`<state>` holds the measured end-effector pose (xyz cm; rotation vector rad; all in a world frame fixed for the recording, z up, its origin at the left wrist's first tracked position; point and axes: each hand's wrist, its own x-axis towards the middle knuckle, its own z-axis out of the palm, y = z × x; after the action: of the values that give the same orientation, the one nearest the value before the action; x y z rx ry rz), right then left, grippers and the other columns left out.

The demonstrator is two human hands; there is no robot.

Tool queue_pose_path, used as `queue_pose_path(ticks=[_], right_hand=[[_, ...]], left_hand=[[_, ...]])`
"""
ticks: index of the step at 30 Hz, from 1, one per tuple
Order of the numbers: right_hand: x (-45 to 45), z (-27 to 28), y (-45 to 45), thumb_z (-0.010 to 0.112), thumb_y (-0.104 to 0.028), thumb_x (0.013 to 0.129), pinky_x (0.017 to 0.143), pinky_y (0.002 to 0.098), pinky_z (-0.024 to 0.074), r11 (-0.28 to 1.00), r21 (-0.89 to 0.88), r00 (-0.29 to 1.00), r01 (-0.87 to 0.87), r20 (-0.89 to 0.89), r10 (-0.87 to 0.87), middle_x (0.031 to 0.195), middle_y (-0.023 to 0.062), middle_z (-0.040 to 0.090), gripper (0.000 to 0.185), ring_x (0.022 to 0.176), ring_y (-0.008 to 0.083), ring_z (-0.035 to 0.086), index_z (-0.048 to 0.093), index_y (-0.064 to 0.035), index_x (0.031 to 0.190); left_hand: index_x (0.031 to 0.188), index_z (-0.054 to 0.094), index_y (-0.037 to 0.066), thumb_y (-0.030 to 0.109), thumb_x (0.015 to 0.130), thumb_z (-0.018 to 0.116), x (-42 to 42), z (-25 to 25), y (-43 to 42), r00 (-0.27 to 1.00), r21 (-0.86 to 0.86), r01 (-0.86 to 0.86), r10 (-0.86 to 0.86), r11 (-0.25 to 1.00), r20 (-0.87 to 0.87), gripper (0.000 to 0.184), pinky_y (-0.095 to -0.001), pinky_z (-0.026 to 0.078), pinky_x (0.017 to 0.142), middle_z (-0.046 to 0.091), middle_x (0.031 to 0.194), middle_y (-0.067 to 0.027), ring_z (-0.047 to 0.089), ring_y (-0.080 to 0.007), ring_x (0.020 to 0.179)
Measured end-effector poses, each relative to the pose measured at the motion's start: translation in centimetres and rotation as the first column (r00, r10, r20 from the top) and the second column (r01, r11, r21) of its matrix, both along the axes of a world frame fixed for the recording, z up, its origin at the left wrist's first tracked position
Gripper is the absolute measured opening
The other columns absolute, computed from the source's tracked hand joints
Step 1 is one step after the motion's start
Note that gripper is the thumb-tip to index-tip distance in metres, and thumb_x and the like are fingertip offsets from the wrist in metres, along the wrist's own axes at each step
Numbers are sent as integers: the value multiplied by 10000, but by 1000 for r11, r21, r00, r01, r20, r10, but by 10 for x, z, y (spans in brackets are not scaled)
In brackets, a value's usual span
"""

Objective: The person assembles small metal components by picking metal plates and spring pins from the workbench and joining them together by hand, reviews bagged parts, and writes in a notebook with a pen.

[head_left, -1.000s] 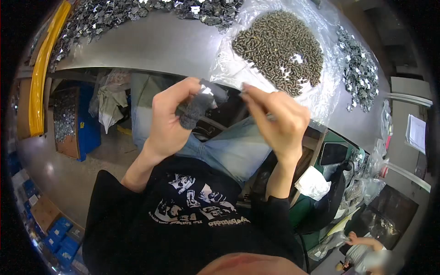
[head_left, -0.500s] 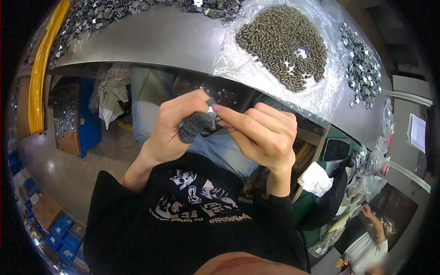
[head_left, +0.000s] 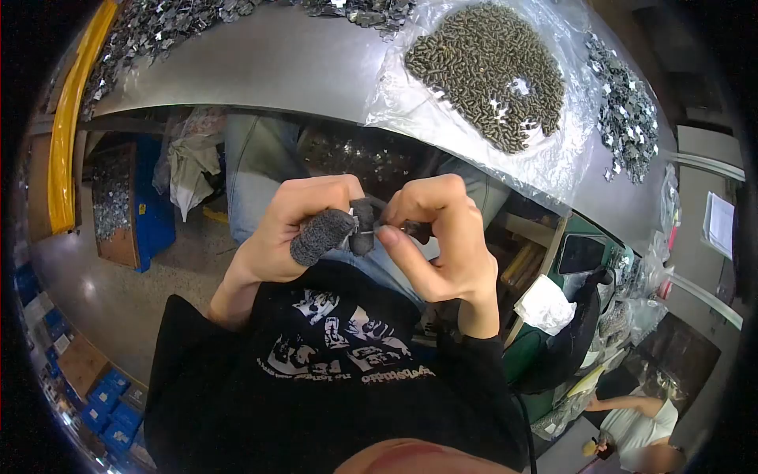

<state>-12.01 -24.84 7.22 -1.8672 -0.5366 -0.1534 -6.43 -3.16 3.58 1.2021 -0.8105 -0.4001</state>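
My left hand (head_left: 288, 229) is closed in front of my lap, grey knitted covers on its thumb and a fingertip. Pinched between those covers is a small shiny metal piece (head_left: 353, 223), mostly hidden. My right hand (head_left: 454, 245) is close beside it, thumb and fingers curled together near the piece. Something small and dark shows within the right fingers, too hidden to name. On the table ahead, a heap of small cylindrical metal parts (head_left: 489, 67) lies on a clear plastic bag (head_left: 387, 99).
Piles of dark flat metal pieces lie at the table's back left (head_left: 170, 28) and right (head_left: 628, 118). The metal tabletop (head_left: 253, 63) ends just beyond my hands. A phone (head_left: 582, 254) and white tissue (head_left: 545, 306) are at my right. Another person (head_left: 643, 423) works at lower right.
My right hand has turned, its thumb now showing and its fingers curled more. The left fingers have shifted around the small piece. The other person's arm has moved lower.
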Motion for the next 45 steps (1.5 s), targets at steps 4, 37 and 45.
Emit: queue_pose_path(ticks=[4, 37, 45], right_hand=[[0, -5, 3, 722, -34, 876, 595, 346, 540, 999, 18, 998, 27, -51, -26, 824, 126, 705, 314, 684, 283, 725, 510, -5, 1106], [2, -19, -59, 656, -59, 908, 539, 280, 425, 852, -233, 883, 469, 105, -457, 649, 44, 608, 217, 527, 126, 554, 690, -68, 1122], [49, -3, -109, 735, -379, 937, 653, 408, 480, 322, -659, 606, 679, 257, -753, 662, 75, 629, 352, 627, 288, 638, 696, -118, 1170]], left_hand=[[806, 545, 1, 178, 963, 678, -3, 8, -3, 989, 112, -90, 75, 990, 127, 272, -336, 417, 603, 586, 806, -98, 545, -203, 678], [1144, 654, 93, 14, 752, 598, 171, -14, 25, 484, 423, -874, 512, 239, 710, 404, -458, 520, 863, 697, 1075, -120, 645, -353, 1042], [1131, 666, 58, -7, 775, 605, 159, -16, 26, 514, 387, -847, 378, 364, 770, 368, -388, 503, 858, 647, 1047, -118, 644, -322, 995]])
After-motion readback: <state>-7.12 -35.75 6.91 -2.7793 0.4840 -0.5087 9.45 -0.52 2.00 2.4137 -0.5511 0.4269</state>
